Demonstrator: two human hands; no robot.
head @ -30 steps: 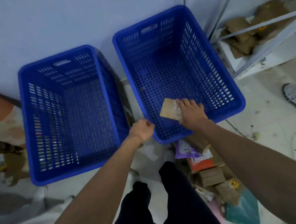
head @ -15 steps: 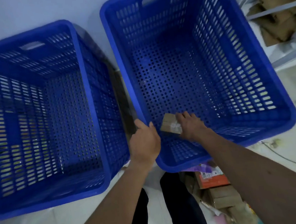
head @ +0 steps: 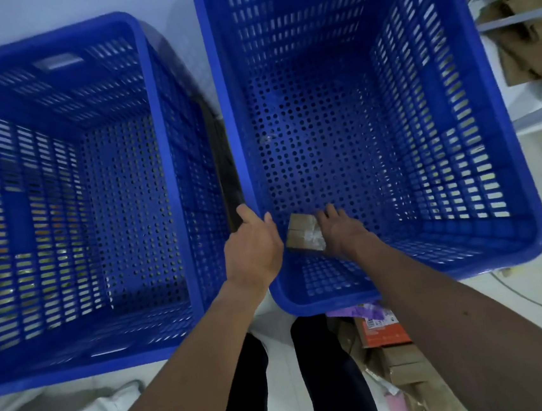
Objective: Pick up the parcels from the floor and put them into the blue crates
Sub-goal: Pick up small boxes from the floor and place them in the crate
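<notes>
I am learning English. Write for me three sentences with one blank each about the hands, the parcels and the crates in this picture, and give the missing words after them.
1. The right hand holds a small ____ parcel inside the right crate.
2. The left hand grips this crate's ____.
3. More parcels lie outside it, on the ____.

Missing words: brown; rim; floor.

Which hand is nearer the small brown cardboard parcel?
Right. The right hand holds the small brown cardboard parcel by its right edge; the left hand grips the blue plastic crate at its rim, just left of the parcel, apart.
</notes>
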